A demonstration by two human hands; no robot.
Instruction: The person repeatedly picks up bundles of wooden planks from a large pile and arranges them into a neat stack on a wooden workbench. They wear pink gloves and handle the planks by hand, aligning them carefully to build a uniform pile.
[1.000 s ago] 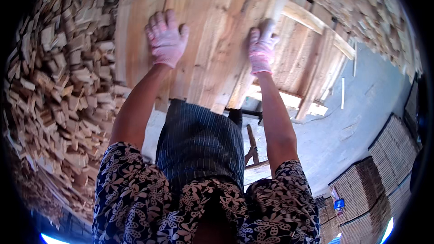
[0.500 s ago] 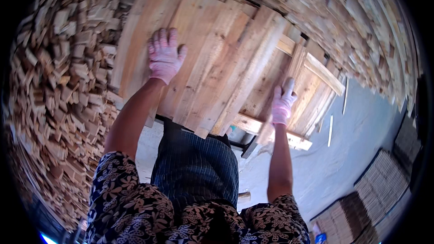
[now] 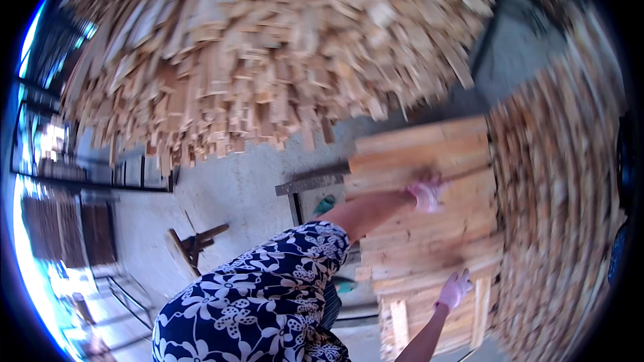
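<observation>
A row of pale wooden planks (image 3: pixel 422 234) lies side by side at the right of the view, forming a broad flat panel. Over its upper part is my left hand (image 3: pixel 427 196), in a thin pink-white glove. Motion blurs its fingers, but they look stretched out and hold nothing. My right hand (image 3: pixel 456 289), gloved alike, is lower down near the panel's lower end. Its fingers are spread, with nothing in them; whether it touches the wood I cannot tell. Beside it, two narrow battens (image 3: pixel 399 322) cross the lower planks.
A large heap of wooden slats (image 3: pixel 268 60) fills the top. Stacked lumber (image 3: pixel 553 208) stands right against the panel. A dark bench rail (image 3: pixel 312 182) juts out left of the panel. A small wooden stand (image 3: pixel 194 245) sits on the grey floor (image 3: pixel 228 194), with brown stacks (image 3: pixel 67 228) at far left.
The view has swung left, bringing the slat heap to the top and the panel to the right. My right hand no longer lies along the narrow wooden strip. Both hands now appear closer together.
</observation>
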